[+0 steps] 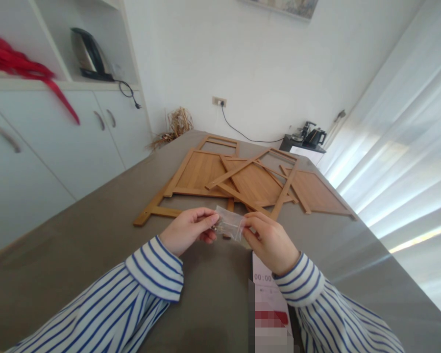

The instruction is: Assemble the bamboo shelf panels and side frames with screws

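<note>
A small clear plastic bag (228, 224) is stretched between my two hands above the table. My left hand (191, 228) pinches its left end, where small metal pieces, too small to name, have gathered. The thumb and fingers of my right hand (270, 238) are closed on the right end of the bag. Just beyond my hands lie several flat wooden frames and panels, overlapping one another. Among them are a slatted wooden panel (202, 171) and an open wooden frame (288, 189).
A device with a timer display (267, 289) lies by my right forearm on the grey table (106, 220). Another wooden panel (319, 191) rests at the right. Behind are white cabinets (84, 127), a kettle (90, 54), dried plants (178, 122) and a black cord (242, 135).
</note>
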Demonstrator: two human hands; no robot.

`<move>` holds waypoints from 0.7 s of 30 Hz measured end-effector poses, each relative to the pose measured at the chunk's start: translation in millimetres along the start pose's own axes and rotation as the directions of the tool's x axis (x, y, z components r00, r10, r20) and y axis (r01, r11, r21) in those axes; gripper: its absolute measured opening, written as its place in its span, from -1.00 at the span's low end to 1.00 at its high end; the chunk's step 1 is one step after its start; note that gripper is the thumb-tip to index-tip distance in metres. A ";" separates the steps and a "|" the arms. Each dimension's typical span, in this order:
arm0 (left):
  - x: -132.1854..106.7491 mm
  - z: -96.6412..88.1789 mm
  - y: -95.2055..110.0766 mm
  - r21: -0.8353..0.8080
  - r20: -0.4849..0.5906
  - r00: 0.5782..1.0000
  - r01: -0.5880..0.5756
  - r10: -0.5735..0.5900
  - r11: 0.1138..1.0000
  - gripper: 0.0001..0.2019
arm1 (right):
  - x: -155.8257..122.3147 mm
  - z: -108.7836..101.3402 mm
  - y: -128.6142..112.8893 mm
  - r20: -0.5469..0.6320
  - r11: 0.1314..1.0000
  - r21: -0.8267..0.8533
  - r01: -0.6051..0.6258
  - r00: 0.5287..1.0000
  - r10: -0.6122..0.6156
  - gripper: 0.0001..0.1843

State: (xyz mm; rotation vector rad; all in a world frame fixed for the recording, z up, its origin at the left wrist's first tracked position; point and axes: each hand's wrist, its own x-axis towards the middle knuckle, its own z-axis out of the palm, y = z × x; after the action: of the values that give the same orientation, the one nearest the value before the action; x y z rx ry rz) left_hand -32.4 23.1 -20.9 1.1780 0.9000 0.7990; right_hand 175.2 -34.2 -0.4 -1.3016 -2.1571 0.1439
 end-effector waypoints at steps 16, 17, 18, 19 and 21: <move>2.6 -8.8 1.1 0.019 -0.074 0.997 0.013 -0.011 1.000 -0.68 | -5.1 -15.2 -1.5 -0.159 0.984 -0.122 -0.131 0.981 0.111 -0.82; 2.5 -8.8 1.6 0.015 -0.078 0.997 0.016 -0.015 1.000 -0.69 | -5.6 -17.9 -0.1 -0.163 0.984 -0.110 -0.138 0.979 0.119 -0.81; 2.5 -9.0 2.3 0.009 -0.084 0.996 0.018 -0.017 1.000 -0.69 | -6.3 -21.4 2.1 -0.167 0.984 -0.099 -0.146 0.978 0.128 -0.80; 2.4 -9.3 3.1 0.003 -0.094 0.995 0.019 -0.018 1.000 -0.70 | -7.0 -25.5 4.8 -0.175 0.983 -0.091 -0.158 0.975 0.140 -0.78; 2.2 -10.6 5.0 -0.009 -0.115 0.993 0.017 -0.018 1.000 -0.71 | -8.7 -34.6 11.4 -0.188 0.977 -0.084 -0.194 0.966 0.175 -0.76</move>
State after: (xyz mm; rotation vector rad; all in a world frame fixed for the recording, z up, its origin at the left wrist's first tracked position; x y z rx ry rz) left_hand -41.2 30.5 -17.9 1.1246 1.0000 0.8626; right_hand 205.9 -42.9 19.3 -1.5137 -1.9109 -0.0096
